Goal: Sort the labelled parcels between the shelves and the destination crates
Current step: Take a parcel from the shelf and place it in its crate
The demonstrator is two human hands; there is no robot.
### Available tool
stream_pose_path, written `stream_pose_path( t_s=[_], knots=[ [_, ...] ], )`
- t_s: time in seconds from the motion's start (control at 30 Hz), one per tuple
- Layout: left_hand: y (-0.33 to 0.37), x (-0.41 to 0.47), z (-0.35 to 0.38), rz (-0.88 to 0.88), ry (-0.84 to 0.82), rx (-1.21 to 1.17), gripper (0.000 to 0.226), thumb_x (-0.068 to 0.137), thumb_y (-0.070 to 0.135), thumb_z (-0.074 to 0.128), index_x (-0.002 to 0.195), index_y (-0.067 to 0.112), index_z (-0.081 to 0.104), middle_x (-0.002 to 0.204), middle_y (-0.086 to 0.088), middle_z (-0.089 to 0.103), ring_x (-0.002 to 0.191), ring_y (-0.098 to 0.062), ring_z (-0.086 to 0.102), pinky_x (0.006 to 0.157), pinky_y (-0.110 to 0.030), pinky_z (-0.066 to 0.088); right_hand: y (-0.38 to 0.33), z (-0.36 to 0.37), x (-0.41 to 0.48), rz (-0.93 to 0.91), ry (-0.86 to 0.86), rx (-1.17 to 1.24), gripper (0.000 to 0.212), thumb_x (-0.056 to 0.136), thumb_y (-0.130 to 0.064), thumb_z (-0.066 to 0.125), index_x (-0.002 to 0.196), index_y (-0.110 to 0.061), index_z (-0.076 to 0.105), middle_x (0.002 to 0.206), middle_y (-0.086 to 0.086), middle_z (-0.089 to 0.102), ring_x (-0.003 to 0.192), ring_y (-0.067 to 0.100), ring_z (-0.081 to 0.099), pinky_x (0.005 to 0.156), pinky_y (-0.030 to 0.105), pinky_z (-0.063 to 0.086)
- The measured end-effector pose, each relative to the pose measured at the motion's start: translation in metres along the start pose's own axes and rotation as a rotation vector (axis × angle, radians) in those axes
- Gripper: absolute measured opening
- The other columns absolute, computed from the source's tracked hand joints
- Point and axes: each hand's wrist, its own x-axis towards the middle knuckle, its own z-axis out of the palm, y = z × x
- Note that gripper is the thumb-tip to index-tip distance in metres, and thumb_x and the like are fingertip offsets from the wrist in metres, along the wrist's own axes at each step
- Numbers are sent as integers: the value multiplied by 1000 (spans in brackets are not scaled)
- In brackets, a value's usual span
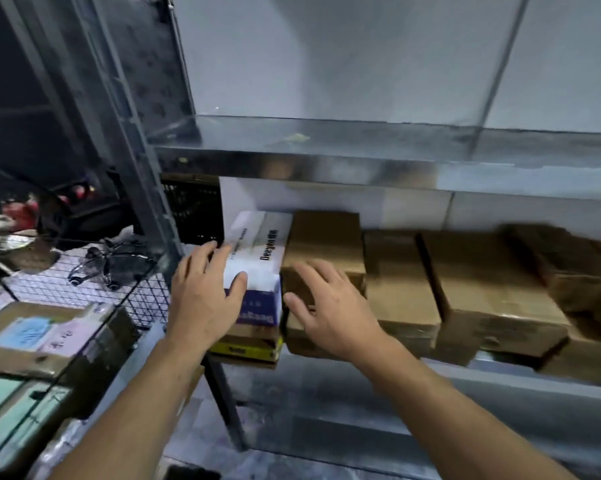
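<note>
A white parcel [261, 251] with black and purple print lies at the left end of the middle metal shelf [499, 372], on top of a brown box and a yellow-edged box [247, 349]. My left hand [205, 292] grips the white parcel's near left corner, thumb on its top. My right hand [323, 306] rests with spread, relaxed fingers on the brown cardboard box [323, 237] just to its right. More brown boxes [482, 289] line the shelf toward the right.
The upper shelf [326, 147] holds only a scrap. A wire-mesh crate [84, 289] at the left holds labelled parcels [46, 334]. A dark metal upright [143, 188] stands between crate and shelf. Clutter lies behind the crate.
</note>
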Motion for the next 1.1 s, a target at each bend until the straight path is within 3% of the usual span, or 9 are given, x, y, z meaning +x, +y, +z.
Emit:
stream_pose_path(
  t_s=[0.27, 0.4, 0.5, 0.67, 0.77, 0.83, 0.9, 1.03, 1.1],
  knots=[
    [-48, -1, 25, -183, -269, -276, 54, 99, 49, 45, 150, 34, 36, 158, 3, 27, 145, -23, 27, 116, -46, 29, -44, 59, 36, 250, -35, 236, 52, 104, -52, 42, 153, -37, 35, 147, 3, 41, 126, 29, 52, 100, 46, 51],
    [-49, -3, 28, -229, -318, -379, 52, 100, 52, 41, 150, 39, 35, 161, 9, 25, 146, -17, 27, 113, -39, 27, -47, 68, 43, 415, 11, 397, 51, 105, -48, 42, 153, -35, 39, 146, 11, 49, 134, 28, 44, 103, 40, 43],
    [-51, -10, 23, -193, -262, -414, 46, 100, 48, 44, 145, 38, 44, 157, 9, 33, 143, -12, 31, 115, -38, 30, -53, 72, 43, 472, -12, 516, 51, 105, -48, 42, 153, -29, 42, 152, 10, 47, 147, 28, 28, 113, 42, 38],
    [-48, -45, 6, -254, -93, -657, 33, 98, 50, 44, 127, 45, 59, 142, 21, 45, 134, 0, 38, 112, -43, 38, -63, 73, 24, 500, 82, 727, 29, 102, -51, 47, 125, -36, 58, 135, 5, 48, 121, 20, 49, 91, 35, 54],
    [-32, -70, -10, -317, 6, -874, 25, 99, 47, 44, 118, 50, 60, 135, 13, 55, 121, -4, 54, 97, -35, 52, -68, 65, 3, 538, 46, 863, 27, 100, -48, 54, 125, -40, 52, 130, 1, 33, 100, 14, 50, 83, 42, 63],
    [-18, -84, -21, -381, 35, -1070, 30, 99, 36, 45, 117, 56, 58, 128, 11, 61, 109, -10, 64, 80, -31, 57, -67, 59, -12, 538, 21, 959, 34, 100, -43, 56, 133, -43, 51, 131, -2, 30, 100, 15, 52, 78, 40, 64],
    [-8, -98, -29, -416, 87, -1082, 37, 100, 29, 47, 122, 58, 52, 122, 9, 60, 102, -13, 67, 76, -33, 59, -65, 50, -29, 505, 21, 1064, 34, 99, -41, 57, 133, -43, 53, 136, -4, 34, 108, 20, 56, 70, 34, 64],
    [7, -126, -34, -538, 134, -962, 64, 84, 51, 58, 144, 46, 38, 129, 19, 51, 126, -16, 52, 102, -49, 48, -49, 39, -67, 405, 49, 1183, 30, 92, -49, 61, 122, -52, 58, 134, -5, 40, 116, 24, 60, 73, 33, 63],
    [25, -145, -36, -646, 77, -1190, 66, 77, 52, 63, 139, 44, 44, 129, 16, 57, 126, -20, 55, 104, -48, 45, -41, 40, -89, 386, 14, 1281, 33, 86, -54, 64, 119, -55, 61, 138, -5, 44, 120, 26, 61, 81, 43, 63]
  ],
)
